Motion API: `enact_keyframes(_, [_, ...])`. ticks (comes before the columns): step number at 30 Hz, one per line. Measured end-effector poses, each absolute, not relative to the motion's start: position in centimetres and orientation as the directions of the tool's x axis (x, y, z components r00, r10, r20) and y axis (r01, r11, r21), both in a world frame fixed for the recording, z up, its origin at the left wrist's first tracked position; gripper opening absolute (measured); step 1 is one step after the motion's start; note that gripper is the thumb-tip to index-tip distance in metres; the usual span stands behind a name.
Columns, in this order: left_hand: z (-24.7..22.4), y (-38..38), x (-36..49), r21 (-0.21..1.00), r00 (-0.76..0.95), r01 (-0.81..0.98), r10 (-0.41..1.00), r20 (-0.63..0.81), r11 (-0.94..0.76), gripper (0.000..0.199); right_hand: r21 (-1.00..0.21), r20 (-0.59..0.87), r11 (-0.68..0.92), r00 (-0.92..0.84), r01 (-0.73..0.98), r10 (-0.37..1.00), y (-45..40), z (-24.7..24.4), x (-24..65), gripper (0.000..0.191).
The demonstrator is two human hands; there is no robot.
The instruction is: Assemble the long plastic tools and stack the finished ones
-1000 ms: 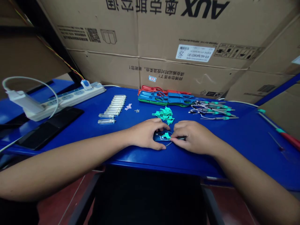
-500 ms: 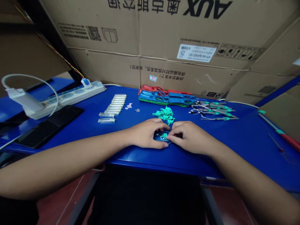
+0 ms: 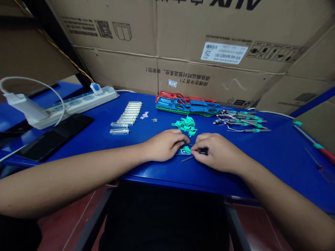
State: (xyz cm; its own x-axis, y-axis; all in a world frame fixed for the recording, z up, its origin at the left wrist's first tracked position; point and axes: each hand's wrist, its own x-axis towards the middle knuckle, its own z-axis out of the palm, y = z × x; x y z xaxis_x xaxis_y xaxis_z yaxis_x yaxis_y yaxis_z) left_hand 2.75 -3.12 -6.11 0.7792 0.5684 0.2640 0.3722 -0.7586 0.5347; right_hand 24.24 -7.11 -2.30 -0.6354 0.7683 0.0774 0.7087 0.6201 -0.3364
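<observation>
Your two hands at one blue plastic shell, near the middle of the table's front edge.
Your left hand curls over the shell's left end, its grip hidden; your right hand pinches one teal clip between thumb and forefinger. The shell's long axis runs roughly parallel to the front edge; with both ends covered, which way it points cannot be told. It appears glossy, with white wire beside the clip. One thin grey rod slants out, its free tip leftward and toward you. Beyond lie roughly nine clear tubes, a heap of teal clips too overlapped to count, and, toward the back edge, stacked red, blue and green shells.
</observation>
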Motion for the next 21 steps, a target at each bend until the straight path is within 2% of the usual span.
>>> enact_keyframes(9, [-5.93, -3.22, 2.88, 0.528, 0.779, 0.402, 0.582, 0.233, -0.748, 0.027, -0.157, 0.104, 0.721, -0.715, 0.675, 0.692, -7.27, -2.17, 24.57, 0.022])
enact_keyframes(21, [-5.94, -3.34, 2.85, 0.537, 0.775, 0.398, 0.586, 0.237, -0.744, 0.027, -0.04, 0.025, 0.8, -0.8, 0.598, 0.599, -7.48, -1.95, 24.59, 0.025])
